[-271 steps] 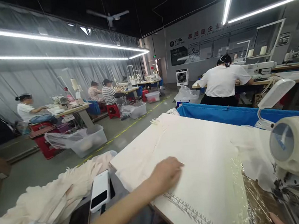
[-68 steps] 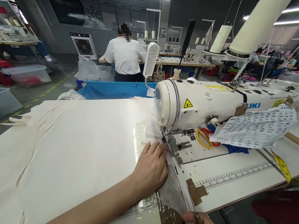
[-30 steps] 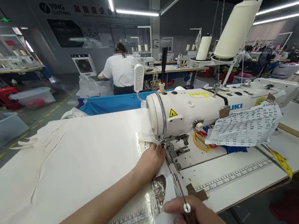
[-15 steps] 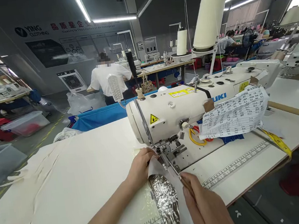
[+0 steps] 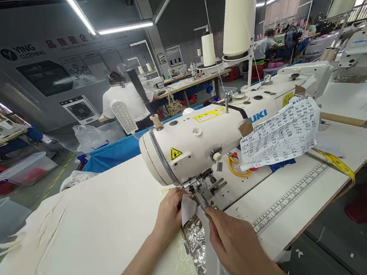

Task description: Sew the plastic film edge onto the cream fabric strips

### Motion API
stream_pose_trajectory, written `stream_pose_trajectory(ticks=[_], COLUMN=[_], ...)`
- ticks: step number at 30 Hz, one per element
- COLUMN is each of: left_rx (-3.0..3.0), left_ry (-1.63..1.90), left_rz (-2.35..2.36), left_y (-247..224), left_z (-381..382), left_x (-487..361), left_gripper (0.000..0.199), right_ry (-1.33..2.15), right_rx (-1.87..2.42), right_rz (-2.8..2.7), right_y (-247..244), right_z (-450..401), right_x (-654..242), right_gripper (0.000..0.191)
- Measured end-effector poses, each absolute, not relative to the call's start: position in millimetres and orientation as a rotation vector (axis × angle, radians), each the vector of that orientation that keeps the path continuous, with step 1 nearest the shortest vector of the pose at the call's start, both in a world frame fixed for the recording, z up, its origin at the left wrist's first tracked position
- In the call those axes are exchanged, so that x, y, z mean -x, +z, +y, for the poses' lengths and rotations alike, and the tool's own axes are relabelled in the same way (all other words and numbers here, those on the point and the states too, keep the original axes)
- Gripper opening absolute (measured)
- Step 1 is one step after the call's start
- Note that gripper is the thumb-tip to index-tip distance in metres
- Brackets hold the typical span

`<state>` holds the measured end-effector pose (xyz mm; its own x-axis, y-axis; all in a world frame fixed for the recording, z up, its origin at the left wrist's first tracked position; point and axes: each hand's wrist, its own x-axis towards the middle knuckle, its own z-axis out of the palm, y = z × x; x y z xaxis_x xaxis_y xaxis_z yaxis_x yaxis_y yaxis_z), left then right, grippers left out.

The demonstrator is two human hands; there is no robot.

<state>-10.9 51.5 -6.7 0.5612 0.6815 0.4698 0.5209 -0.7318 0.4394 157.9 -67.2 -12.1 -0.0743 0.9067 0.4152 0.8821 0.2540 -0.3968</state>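
Observation:
My left hand [image 5: 169, 213] is closed beside the needle area of the sewing machine [image 5: 197, 140], its fingertips pinching the upper end of a white strip of material [image 5: 187, 208]. A shiny, crinkled silver layer [image 5: 195, 242] lies along this strip, running down toward me over the table. My right hand [image 5: 236, 239] is wrapped round slim metal tweezers [image 5: 201, 199], whose far end points to the presser foot; the tips are hard to make out. Part of the white material hangs beside and under my right hand. The needle is hidden among the metal parts.
A printed ruler [image 5: 290, 198] runs along the table's front. Paper with handwriting [image 5: 279, 137] hangs on the machine, near yellow-handled scissors [image 5: 238, 168] and a yellow tape measure [image 5: 337, 166]. Cream fabric [image 5: 39, 242] lies at left. A person in white [image 5: 124, 100] stands beyond.
The view has swung slightly right. My right hand has moved up the tweezers' direction, closer to the presser foot and my left hand. My left hand keeps its place by the needle area.

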Motion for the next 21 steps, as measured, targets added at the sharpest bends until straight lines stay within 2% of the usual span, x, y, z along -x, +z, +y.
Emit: stream_pose_trajectory(ticks=[14, 21], left_rx=[-2.565, -2.508], left_ry=[0.812, 0.875], left_rz=[1.128, 1.153], left_y=[-7.2, -7.6], left_z=[51.8, 53.4], left_x=[7.9, 7.0], left_gripper=[0.016, 0.019], right_ry=[-0.047, -0.072], right_rx=[1.669, 1.659], right_rz=[-2.032, -2.039], right_y=[-14.0, -14.6], right_z=[-63.4, -64.5], right_x=[-156.7, -156.3], right_gripper=[0.037, 0.037])
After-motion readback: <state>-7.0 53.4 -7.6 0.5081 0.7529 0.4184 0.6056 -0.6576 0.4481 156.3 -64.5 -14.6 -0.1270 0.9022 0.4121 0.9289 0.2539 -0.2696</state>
